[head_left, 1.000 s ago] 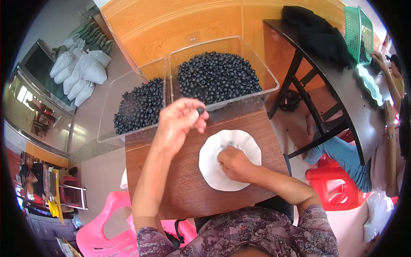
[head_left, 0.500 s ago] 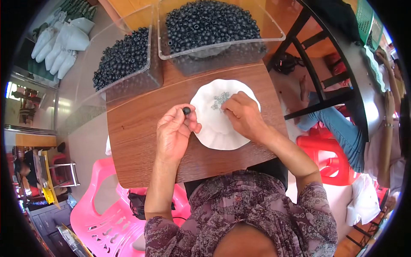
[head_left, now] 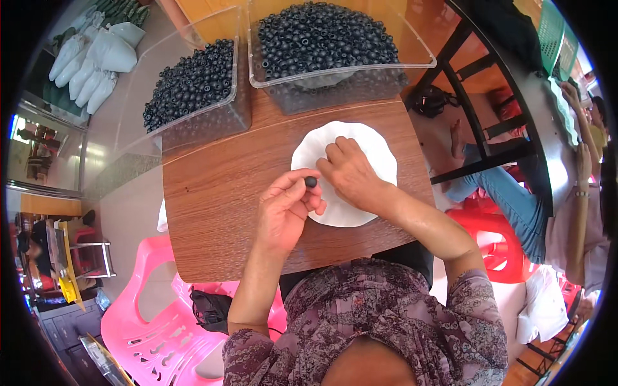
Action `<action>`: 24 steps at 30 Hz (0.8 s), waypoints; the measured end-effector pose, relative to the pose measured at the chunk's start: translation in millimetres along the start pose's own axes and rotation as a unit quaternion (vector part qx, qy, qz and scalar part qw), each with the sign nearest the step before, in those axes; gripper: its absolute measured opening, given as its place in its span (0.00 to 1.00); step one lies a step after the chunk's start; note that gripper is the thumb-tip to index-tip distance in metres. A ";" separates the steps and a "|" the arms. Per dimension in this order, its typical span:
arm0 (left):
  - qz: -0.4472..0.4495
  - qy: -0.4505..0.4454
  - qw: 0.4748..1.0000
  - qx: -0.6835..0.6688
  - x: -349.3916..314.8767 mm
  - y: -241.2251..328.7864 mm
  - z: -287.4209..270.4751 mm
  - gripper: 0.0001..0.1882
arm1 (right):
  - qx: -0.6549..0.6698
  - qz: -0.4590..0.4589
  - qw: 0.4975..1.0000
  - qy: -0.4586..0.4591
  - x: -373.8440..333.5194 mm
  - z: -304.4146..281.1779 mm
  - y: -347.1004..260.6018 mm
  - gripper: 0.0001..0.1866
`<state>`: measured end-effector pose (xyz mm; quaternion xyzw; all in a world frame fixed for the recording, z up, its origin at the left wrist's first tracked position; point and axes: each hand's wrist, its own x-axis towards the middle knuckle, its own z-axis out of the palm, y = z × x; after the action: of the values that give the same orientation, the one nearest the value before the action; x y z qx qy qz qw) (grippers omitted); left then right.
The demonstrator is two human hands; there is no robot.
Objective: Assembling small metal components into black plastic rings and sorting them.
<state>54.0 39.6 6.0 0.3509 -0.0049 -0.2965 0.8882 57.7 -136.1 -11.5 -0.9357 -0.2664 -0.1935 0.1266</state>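
Observation:
My left hand (head_left: 284, 212) pinches a small round black bead (head_left: 311, 182) between thumb and fingertips, with the other fingers curled. It is at the left edge of a white scalloped plate (head_left: 381, 145). Over the plate's middle, my right hand (head_left: 354, 175) is closed with its fingertips pressed together, close to the bead. Whatever may be between those fingertips cannot be seen. The small pale pieces on the plate are hidden behind the right hand now.
Two clear plastic bins, one on the left (head_left: 215, 121) and a larger one (head_left: 309, 100) on the right, hold heaps of black beads at the wooden table's (head_left: 219, 193) far side. Pink chair (head_left: 151, 309) stands lower left, red stool (head_left: 496, 241) right. Another person (head_left: 508, 193) sits at right.
My left hand has moved right with the bead, over the plate's edge. My right hand has shifted slightly left toward it and covers the pale pieces.

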 end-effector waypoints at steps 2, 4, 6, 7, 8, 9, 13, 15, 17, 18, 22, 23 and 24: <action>-0.013 -0.002 1.000 -0.019 -0.2 -3.1 -2.1 0.13 | 0.014 0.007 1.000 0.009 -2.8 -1.3 -0.7 0.09; -0.016 -0.019 0.999 -0.041 -0.2 -5.4 -3.2 0.13 | 0.028 0.016 0.999 0.017 -6.2 -1.0 -0.3 0.10; -0.019 -0.025 0.999 -0.033 0.0 -7.9 -3.9 0.12 | 0.061 0.045 0.995 0.060 -10.2 0.6 0.9 0.13; -0.021 -0.031 0.999 -0.025 0.4 -8.6 -3.7 0.12 | 0.061 0.047 0.995 0.059 -11.3 0.0 1.7 0.13; -0.023 -0.031 0.999 -0.025 0.6 -8.4 -1.6 0.12 | 0.076 0.061 0.993 0.067 -12.3 -1.1 2.7 0.13; -0.026 -0.024 0.999 -0.018 0.7 -7.4 1.7 0.12 | 0.090 0.074 0.990 0.074 -13.4 -2.7 3.4 0.13; -0.009 -0.016 1.000 0.020 -0.2 -12.1 1.8 0.12 | 0.188 0.137 0.969 0.086 -19.9 -18.2 0.5 0.10; -0.004 -0.007 1.000 0.020 -0.5 -14.1 1.7 0.11 | 0.386 0.282 0.877 0.053 -24.5 -28.4 -4.8 0.08; -0.003 -0.001 1.000 0.019 -2.4 -17.0 3.5 0.11 | 0.450 0.307 0.837 0.053 -30.2 -35.2 -7.4 0.07; 0.010 0.004 0.999 0.033 -3.5 -18.8 4.3 0.11 | 0.513 0.327 0.792 0.052 -32.8 -37.8 -9.1 0.06; 0.033 0.016 0.997 0.062 -3.6 -23.1 8.3 0.11 | 0.566 0.347 0.747 0.036 -39.0 -43.5 -15.7 0.06; 0.032 0.017 0.997 0.063 -3.3 -24.5 8.3 0.11 | 0.582 0.355 0.730 0.047 -40.1 -43.5 -18.1 0.06; 0.036 0.015 0.997 0.068 -3.3 -26.1 7.9 0.11 | 0.598 0.364 0.712 0.058 -41.0 -43.7 -19.7 0.07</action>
<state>35.9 21.4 -3.7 0.4147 -0.0243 -0.2583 0.8722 2.0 -153.1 12.6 -0.6762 0.0426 0.0134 0.7353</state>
